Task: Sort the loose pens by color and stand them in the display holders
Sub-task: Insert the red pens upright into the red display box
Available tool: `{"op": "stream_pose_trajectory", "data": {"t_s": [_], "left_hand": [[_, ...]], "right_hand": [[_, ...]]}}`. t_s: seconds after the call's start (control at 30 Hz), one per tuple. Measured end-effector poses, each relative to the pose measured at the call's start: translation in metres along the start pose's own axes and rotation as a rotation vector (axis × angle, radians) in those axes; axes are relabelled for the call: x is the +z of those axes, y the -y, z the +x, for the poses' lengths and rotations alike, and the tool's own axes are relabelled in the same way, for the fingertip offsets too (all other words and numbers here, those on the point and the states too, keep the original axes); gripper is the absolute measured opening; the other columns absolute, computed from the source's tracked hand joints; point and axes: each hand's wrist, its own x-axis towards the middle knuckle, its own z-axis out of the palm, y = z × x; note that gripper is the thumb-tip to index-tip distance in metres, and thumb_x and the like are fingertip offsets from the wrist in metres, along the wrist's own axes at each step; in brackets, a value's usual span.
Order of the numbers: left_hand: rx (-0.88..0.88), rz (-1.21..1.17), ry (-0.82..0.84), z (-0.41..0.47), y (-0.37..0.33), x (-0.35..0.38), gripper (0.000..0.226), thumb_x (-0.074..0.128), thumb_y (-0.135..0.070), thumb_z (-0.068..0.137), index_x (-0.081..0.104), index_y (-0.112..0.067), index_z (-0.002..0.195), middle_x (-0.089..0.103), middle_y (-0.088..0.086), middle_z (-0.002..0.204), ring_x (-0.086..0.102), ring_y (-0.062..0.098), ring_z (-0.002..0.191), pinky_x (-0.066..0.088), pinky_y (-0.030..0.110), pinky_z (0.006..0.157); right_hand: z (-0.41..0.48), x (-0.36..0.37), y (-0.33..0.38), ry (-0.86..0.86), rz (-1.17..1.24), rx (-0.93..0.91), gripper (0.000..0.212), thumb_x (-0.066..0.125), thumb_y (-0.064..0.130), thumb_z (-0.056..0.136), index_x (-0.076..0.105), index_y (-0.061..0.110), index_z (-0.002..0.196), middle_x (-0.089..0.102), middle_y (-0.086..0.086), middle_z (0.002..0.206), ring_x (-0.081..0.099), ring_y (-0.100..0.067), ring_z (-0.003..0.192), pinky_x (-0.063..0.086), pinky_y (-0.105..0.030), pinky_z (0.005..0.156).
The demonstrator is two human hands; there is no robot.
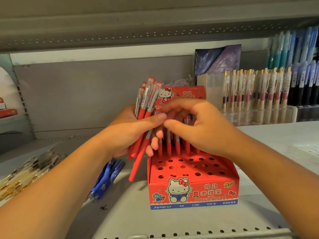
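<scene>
My left hand (133,131) grips a bundle of several red pens (145,107), held upright and slightly tilted, just left of a red Hello Kitty display holder (193,190). Several red pens (170,147) stand in the holder's back row of holes; the front rows are open holes. My right hand (195,128) hovers over those standing pens, with its thumb and fingers curled around the top of one of them. A loose pile of blue pens (107,180) lies on the shelf left of the holder, partly under my left forearm.
A pile of gold-and-clear pens (25,171) lies at the far left. Clear holders with gold-clipped pens (255,90) and blue and dark pens (303,69) line the back right. A purple package (217,61) stands behind the red holder. The metal shelf (120,213) has a perforated front edge.
</scene>
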Motion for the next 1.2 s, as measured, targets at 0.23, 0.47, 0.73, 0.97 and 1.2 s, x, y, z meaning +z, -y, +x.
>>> {"op": "stream_pose_trajectory", "data": {"t_s": [0.23, 0.47, 0.73, 0.97, 1.2], "left_hand": [[-0.005, -0.022, 0.046, -0.001, 0.001, 0.001, 0.022, 0.073, -0.038, 0.067, 0.07, -0.016, 0.072, 0.056, 0.014, 0.05, 0.059, 0.021, 0.037, 0.049, 0.025, 0.038], [-0.045, 0.017, 0.047, 0.001, 0.003, 0.0, 0.027, 0.07, -0.047, 0.069, 0.072, -0.021, 0.062, 0.062, 0.01, 0.053, 0.062, 0.021, 0.04, 0.052, 0.028, 0.042], [0.002, -0.009, -0.018, 0.007, 0.005, -0.005, 0.037, 0.067, -0.052, 0.068, 0.072, -0.019, 0.084, 0.072, 0.009, 0.072, 0.069, 0.024, 0.054, 0.055, 0.032, 0.045], [0.024, 0.02, -0.157, 0.01, 0.006, -0.008, 0.042, 0.062, -0.048, 0.072, 0.052, -0.008, 0.068, 0.056, 0.003, 0.053, 0.059, 0.019, 0.04, 0.049, 0.025, 0.038], [0.045, -0.054, -0.168, 0.013, 0.008, -0.012, 0.043, 0.063, -0.051, 0.074, 0.044, -0.013, 0.066, 0.041, 0.0, 0.054, 0.034, 0.011, 0.035, 0.036, 0.022, 0.037]], "right_hand": [[-0.001, 0.015, -0.004, -0.032, 0.073, -0.016, 0.037, 0.083, 0.026, 0.075, 0.061, 0.03, 0.104, 0.069, 0.005, 0.089, 0.065, -0.016, 0.08, 0.051, -0.037, 0.078], [0.002, 0.013, -0.005, -0.01, 0.283, 0.031, 0.025, 0.08, 0.003, 0.075, 0.064, 0.014, 0.091, 0.07, 0.002, 0.081, 0.066, -0.005, 0.071, 0.052, -0.017, 0.071], [0.008, 0.01, -0.008, -0.117, 0.667, 0.26, 0.01, 0.064, 0.001, 0.09, 0.061, 0.01, 0.091, 0.07, -0.009, 0.083, 0.068, -0.021, 0.077, 0.057, -0.027, 0.076], [0.012, 0.006, -0.01, -0.361, 0.728, 0.248, 0.021, 0.061, -0.003, 0.092, 0.051, 0.013, 0.102, 0.069, 0.002, 0.061, 0.069, -0.015, 0.055, 0.057, -0.026, 0.052], [0.01, 0.011, -0.02, -0.357, 0.401, 0.162, 0.032, 0.066, -0.003, 0.088, 0.051, 0.025, 0.089, 0.063, -0.014, 0.079, 0.071, -0.027, 0.062, 0.058, -0.036, 0.051]]}}
